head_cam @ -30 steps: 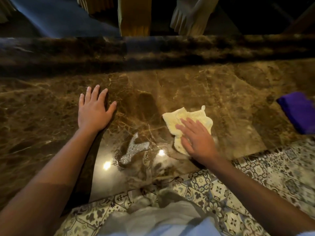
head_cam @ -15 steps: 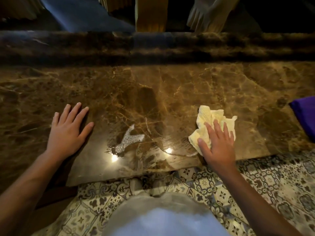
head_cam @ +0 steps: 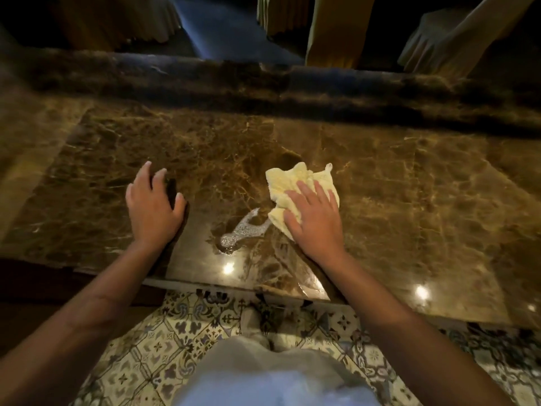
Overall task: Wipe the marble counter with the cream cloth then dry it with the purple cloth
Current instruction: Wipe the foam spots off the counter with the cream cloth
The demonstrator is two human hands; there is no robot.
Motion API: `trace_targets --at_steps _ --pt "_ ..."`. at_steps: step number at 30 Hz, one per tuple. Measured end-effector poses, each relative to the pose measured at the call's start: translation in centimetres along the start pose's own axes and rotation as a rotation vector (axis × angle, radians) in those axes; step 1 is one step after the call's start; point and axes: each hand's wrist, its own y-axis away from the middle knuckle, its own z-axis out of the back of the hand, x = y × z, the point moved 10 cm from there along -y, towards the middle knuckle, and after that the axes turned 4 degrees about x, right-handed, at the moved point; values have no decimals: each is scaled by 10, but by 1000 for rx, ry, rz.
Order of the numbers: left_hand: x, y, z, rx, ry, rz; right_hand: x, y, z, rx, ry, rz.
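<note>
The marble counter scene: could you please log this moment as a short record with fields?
surface: brown marble counter, glossy, with light reflections near its front edge
cream cloth: crumpled cream cloth lying on the counter, partly under the right hand
right hand: right hand pressing on the cloth, fingers straight and spread
left hand: left hand resting on the counter, apart from the cloth, holding nothing
residue: foamy wet patch between the hands, just left of the cloth
purple cloth: not in view
floor: patterned tiles below the counter edge
</note>
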Motion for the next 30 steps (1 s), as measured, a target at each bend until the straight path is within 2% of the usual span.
trace_targets --at_steps 3,7,12,21,23,25,30 --pt "19 33 -5 40 -3 102 -28 0 17 -25 -17 -22" --pt "44 75 -19 134 -49 103 -85 49 32 -31 38 -190" --pt "41 78 -23 144 -67 121 -110 94 29 15 60 -259" --pt "39 79 -20 147 -75 126 -126 -73 46 -43 117 -365" --pt "37 79 -19 166 -75 129 -104 -97 40 -9 124 -287" --pt "36 79 -18 176 -79 130 -67 -98 26 45 128 -120" --pt "39 77 -21 202 -88 129 18 -8 -11 115 41 248"
